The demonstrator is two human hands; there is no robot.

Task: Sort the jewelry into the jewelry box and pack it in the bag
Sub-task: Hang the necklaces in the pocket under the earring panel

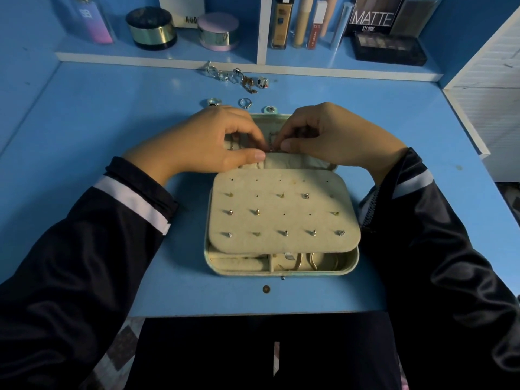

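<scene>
An open pale green jewelry box (pixel 353 263) lies on the blue desk, its beige earring panel (pixel 284 220) holding several studs. Above the panel, both hands work at the box's lid pocket. My left hand (pixel 213 142) and my right hand (pixel 334 136) each pinch a thin chain necklace (pixel 270 142) between thumb and fingertips, right at the pocket's edge. Bangles lie in the box's lower compartment (pixel 306 263). Loose rings (pixel 245 103) and a small pile of jewelry (pixel 239 76) sit farther back on the desk. No bag is visible.
A shelf along the back holds cosmetic jars (pixel 152 29), bottles, tubes and a palette (pixel 389 47). A small round stud (pixel 266 289) lies on the desk in front of the box. A white cabinet (pixel 489 88) stands on the right.
</scene>
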